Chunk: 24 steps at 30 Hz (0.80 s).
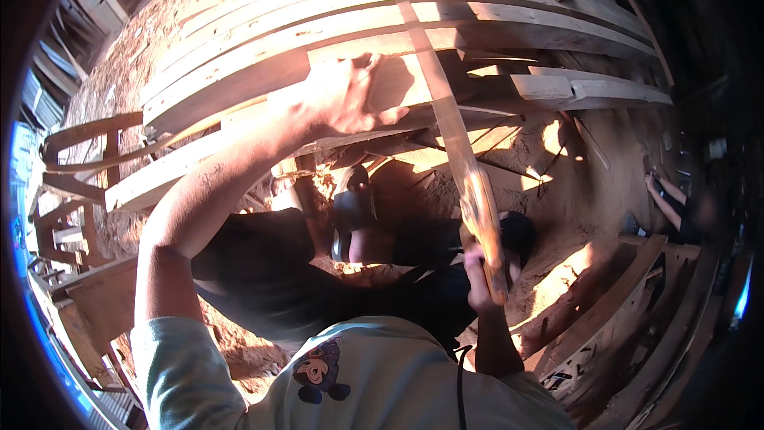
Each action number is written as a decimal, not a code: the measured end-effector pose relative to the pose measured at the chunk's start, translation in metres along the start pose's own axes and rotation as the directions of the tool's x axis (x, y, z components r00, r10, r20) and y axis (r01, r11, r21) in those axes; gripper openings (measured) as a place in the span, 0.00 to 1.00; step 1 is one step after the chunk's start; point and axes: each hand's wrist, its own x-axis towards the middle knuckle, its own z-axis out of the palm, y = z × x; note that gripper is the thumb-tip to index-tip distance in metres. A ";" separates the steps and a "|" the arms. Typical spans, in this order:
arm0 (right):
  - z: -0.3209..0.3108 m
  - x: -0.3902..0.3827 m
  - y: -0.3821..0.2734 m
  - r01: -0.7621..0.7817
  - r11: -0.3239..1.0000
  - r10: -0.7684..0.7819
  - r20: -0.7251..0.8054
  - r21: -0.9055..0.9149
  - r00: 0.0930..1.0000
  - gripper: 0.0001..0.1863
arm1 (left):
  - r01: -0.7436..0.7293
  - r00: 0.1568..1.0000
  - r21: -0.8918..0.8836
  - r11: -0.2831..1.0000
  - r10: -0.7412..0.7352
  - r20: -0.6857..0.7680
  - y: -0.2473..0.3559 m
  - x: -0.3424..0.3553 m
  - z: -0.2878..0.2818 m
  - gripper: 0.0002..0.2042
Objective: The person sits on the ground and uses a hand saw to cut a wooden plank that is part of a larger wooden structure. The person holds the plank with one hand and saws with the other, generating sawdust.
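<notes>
Slat [454, 123], long and thin, runs from 12 o'clock down to 5 o'clock, its lower end clenched in the right hand [480, 275]. Left hand [354, 95], at 11 o'clock from that grip, lies open with fingers spread on the stacked planks [239, 56]. Sandy floor [573, 191] shows at 3 o'clock, with another person's legs [668, 203] beyond.

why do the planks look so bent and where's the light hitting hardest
Head view: fisheye distortion bows the stacked planks toward the dark rim; hard low sunlight blows out patches on the sandy ground and the long wooden strip held by the right hand, while the left hand casts a sharp shadow on the plank.
</notes>
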 end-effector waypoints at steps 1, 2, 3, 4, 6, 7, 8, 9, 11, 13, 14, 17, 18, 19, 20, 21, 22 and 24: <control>0.003 0.012 0.000 0.039 0.998 -0.039 -0.005 -0.043 0.999 0.18 | -0.044 0.998 -0.023 0.999 0.043 -0.046 0.003 0.005 0.007 0.51; 0.004 0.019 0.000 0.090 0.987 -0.093 -0.013 -0.129 0.996 0.19 | -0.089 0.992 -0.045 0.995 0.084 -0.091 0.007 0.012 0.013 0.50; 0.015 0.034 -0.003 0.191 0.962 -0.190 0.027 -0.197 0.981 0.13 | 0.002 0.999 -0.021 1.000 -0.003 -0.034 0.000 -0.005 0.000 0.50; 0.019 0.045 -0.006 0.271 0.909 -0.275 0.031 -0.317 0.961 0.07 | -0.004 0.999 -0.019 1.000 0.003 -0.039 0.000 -0.003 0.001 0.50; 0.019 0.052 -0.006 0.254 0.917 -0.272 -0.015 -0.307 0.962 0.03 | -0.012 0.999 -0.021 1.000 0.011 -0.043 -0.003 0.004 0.009 0.50; 0.006 0.032 0.002 0.198 0.931 -0.215 -0.024 -0.307 0.976 0.03 | -0.106 0.989 -0.083 0.991 0.096 -0.112 0.001 0.015 0.020 0.50; -0.002 0.009 0.016 0.174 0.938 -0.175 0.026 -0.298 0.984 0.03 | -0.094 0.992 -0.156 0.983 0.079 -0.095 -0.009 0.011 0.025 0.51; -0.017 -0.019 0.036 0.187 0.908 -0.170 0.077 -0.376 0.982 0.04 | -0.077 0.992 -0.127 0.989 0.064 -0.104 -0.004 0.008 0.020 0.50; -0.050 -0.070 0.081 0.337 0.716 -0.225 0.255 -0.611 0.940 0.06 | -0.078 0.987 -0.094 0.992 0.063 -0.150 0.001 0.010 0.020 0.48; -0.047 -0.058 0.072 0.267 0.800 -0.174 0.217 -0.538 0.961 0.06 | -0.057 0.995 -0.100 0.993 0.049 -0.083 -0.005 0.004 0.014 0.48; -0.026 -0.029 0.048 0.105 0.948 -0.076 0.105 -0.301 0.992 0.05 | -0.042 0.998 -0.096 0.995 0.037 -0.048 -0.009 -0.002 0.008 0.47; 0.007 0.033 0.018 -0.137 0.986 0.133 -0.046 -0.100 0.990 0.05 | -0.077 0.996 -0.059 0.995 0.073 -0.052 -0.002 -0.001 0.009 0.45; 0.016 0.050 0.015 -0.190 0.971 0.181 -0.075 -0.143 0.981 0.05 | -0.096 0.991 -0.027 0.995 0.093 -0.099 -0.001 0.000 0.015 0.45; 0.019 0.060 0.012 -0.234 0.955 0.219 -0.099 -0.181 0.971 0.06 | -0.098 0.991 -0.121 0.988 0.086 -0.101 -0.001 0.002 0.014 0.46; 0.016 0.060 0.008 -0.189 0.974 0.178 -0.095 -0.123 0.980 0.06 | -0.109 0.989 -0.110 0.988 0.096 -0.116 0.001 0.005 0.017 0.47; 0.015 0.062 0.006 -0.144 0.988 0.141 -0.073 -0.045 0.987 0.06 | -0.096 0.989 -0.090 0.991 0.085 -0.120 0.003 0.004 0.015 0.47; 0.013 0.064 0.005 -0.102 0.994 0.104 -0.056 0.033 0.993 0.06 | -0.085 0.989 -0.070 0.994 0.076 -0.124 0.006 0.004 0.012 0.48; -0.005 0.028 0.014 -0.083 0.996 0.082 -0.055 -0.027 0.995 0.06 | -0.085 0.992 -0.090 0.992 0.076 -0.097 0.003 0.003 0.009 0.49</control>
